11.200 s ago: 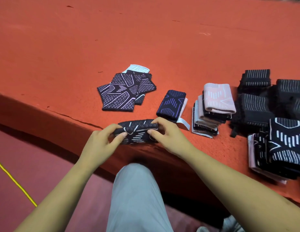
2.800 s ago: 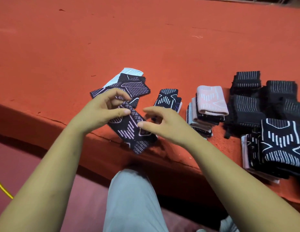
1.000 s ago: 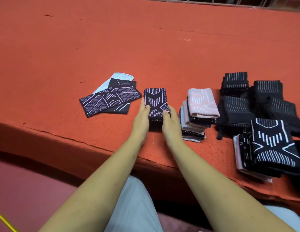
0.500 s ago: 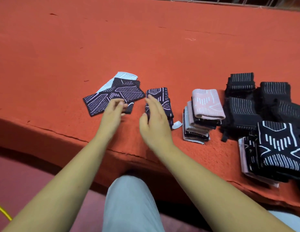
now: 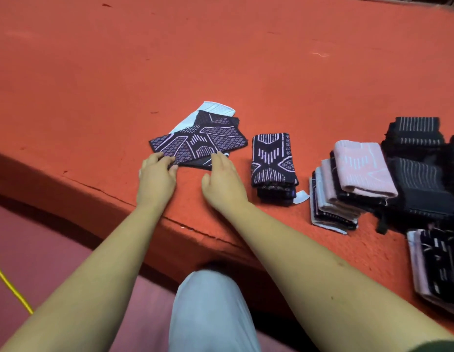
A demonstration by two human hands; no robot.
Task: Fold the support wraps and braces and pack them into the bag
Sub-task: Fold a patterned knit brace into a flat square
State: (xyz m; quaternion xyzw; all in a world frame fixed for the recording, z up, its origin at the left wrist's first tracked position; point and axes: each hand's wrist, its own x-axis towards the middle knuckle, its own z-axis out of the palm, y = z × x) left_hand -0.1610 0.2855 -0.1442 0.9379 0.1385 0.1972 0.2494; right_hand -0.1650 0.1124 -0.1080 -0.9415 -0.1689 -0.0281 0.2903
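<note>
Currently, the left hand point(image 5: 156, 175) lays bent fingers on the near corner of the flat patterned wrap point(image 5: 198, 144), thumb at its edge; a pinch cannot be confirmed. The right hand point(image 5: 222, 180) touches the same edge with straight fingers. Right of this hand lie 1 folded wrap point(image 5: 272, 161), then the stacked wraps point(image 5: 357, 174).

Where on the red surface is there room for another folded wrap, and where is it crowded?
Bare: the red surface beyond and left of the unfolded wraps; a narrow strip between the folded dark stack and the pink-topped stack. Crowded: the right, where that stack abuts the black braces; left hand and right hand rest at the wraps' near edge.
</note>
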